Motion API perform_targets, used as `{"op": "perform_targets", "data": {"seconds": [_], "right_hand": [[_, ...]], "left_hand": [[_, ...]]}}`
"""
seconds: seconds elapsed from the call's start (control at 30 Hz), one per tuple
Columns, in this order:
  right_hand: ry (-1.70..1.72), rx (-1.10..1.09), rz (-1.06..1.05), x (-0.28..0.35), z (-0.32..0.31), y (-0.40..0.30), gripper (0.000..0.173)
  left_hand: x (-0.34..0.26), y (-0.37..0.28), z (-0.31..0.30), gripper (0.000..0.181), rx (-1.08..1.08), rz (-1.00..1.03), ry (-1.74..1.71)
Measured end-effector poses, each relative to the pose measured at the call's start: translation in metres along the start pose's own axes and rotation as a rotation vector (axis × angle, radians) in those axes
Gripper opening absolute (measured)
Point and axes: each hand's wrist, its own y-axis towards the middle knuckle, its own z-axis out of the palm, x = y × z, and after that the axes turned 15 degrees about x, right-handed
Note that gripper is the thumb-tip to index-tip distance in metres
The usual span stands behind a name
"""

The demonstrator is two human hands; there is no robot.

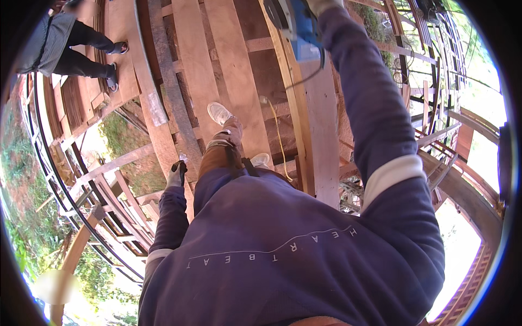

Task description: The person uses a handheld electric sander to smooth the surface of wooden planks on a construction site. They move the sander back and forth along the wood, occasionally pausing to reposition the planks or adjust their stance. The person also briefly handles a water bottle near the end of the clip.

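At the top edge, my right hand (324,5), pale and partly cut off by the frame, is on a blue corded power tool (305,28) with a dark round part at its left side. The tool is over a long timber beam (322,122), beside a yellowish one (299,134); its dark cord loops down below it. My left hand (175,176) hangs low beside my left leg, closed around a small black object (182,168) that I cannot identify. Planks (234,69) lie under and ahead of my shoes.
A co-worker (81,49) in dark trousers and sandals stands on boards at the upper left. Gaps show between the planks and joists. A yellow cord (277,134) trails between boards. A long dark strip (142,49) lies at the left. Timber framing (118,163) surrounds openings above grassy ground.
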Motion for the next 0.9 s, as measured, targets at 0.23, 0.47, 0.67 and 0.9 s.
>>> {"op": "perform_targets", "data": {"seconds": [0.23,0.47,0.67,0.9], "right_hand": [[0.074,0.101,0.007,-0.017,-0.012,-0.072,0.034],[0.562,0.063,0.005,-0.185,-0.034,-0.428,0.04],[1.197,-0.253,0.456,-0.265,-0.073,-0.72,0.049],[1.266,-0.811,0.683,-0.27,-0.081,-0.905,0.042]], "left_hand": [[-0.043,-0.001,-0.001,0.036,0.151,0.082,0.234],[-0.181,-0.038,0.211,0.048,0.284,0.648,0.933],[-0.198,-0.054,0.447,0.074,0.383,1.354,1.596],[-0.107,-0.061,0.538,0.084,0.087,1.335,2.063]]}}
